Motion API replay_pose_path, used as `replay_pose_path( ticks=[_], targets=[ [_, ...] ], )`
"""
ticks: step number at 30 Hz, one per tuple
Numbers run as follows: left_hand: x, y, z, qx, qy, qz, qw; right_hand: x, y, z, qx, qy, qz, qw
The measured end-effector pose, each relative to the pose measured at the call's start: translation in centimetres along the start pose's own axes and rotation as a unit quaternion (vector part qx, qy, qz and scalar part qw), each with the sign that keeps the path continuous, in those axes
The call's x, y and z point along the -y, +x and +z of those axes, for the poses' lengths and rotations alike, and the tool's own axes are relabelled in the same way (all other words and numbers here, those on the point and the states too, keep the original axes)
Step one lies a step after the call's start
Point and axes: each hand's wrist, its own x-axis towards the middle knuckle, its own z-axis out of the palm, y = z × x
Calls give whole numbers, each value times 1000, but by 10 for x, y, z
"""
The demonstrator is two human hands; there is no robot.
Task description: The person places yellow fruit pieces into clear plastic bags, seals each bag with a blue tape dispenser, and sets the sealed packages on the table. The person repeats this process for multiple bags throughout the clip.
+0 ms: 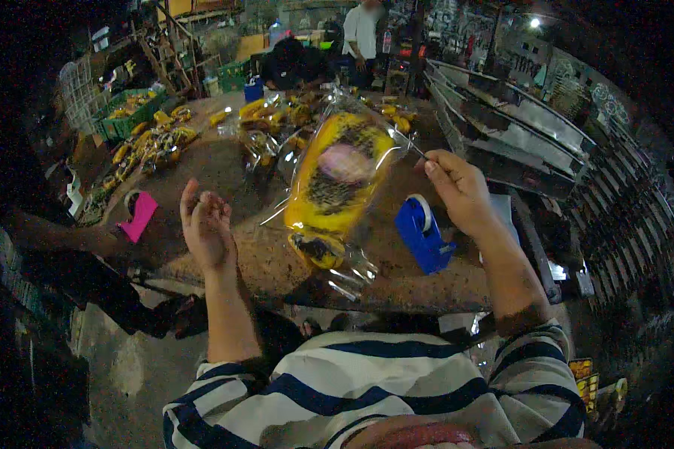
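Observation:
A clear plastic bag (356,273) with a yellow-and-black patterned thing (344,161) in it is in front of me, over the table. A pale pink patch shows at its middle; what kind of thing it is I cannot make out. Thumb and fingers of my right hand (457,187) pinch a thin, twisted-looking corner at the bag's right side. My left hand (208,224) is raised left of the bag, fingers loosely bent and apart, holding nothing. Below my right hand a blue tape dispenser (424,236) with a pale roll stands on the table.
The brown table (225,258) carries several yellow wrapped things (153,146) along its left and far sides. A pink tape dispenser (138,217) lies at the left, near another person's arm (75,236). Green crate (131,116) stands far left; metal sheets (502,120) lean at right.

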Motion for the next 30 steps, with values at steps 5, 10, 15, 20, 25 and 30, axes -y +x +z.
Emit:
replay_pose_path(
  ticks=[5,10,15,20,25,30],
  targets=[
    [21,-3,6,9,-17,-1,1000,12,-14,-3,95,-131,-90,983],
    [49,-52,43,162,-140,-177,961,7,-18,6,57,-202,-122,970],
    [52,-62,80,198,-40,-184,962,-6,-36,1,107,43,121,986],
    [58,-59,79,315,-161,-120,928,-37,-59,-15,263,290,192,900],
    [84,-75,72,197,321,16,926,-62,-69,-28,215,331,250,884],
    [87,-116,81,410,322,-20,853,-88,-67,-33,182,478,286,810]
  ],
)
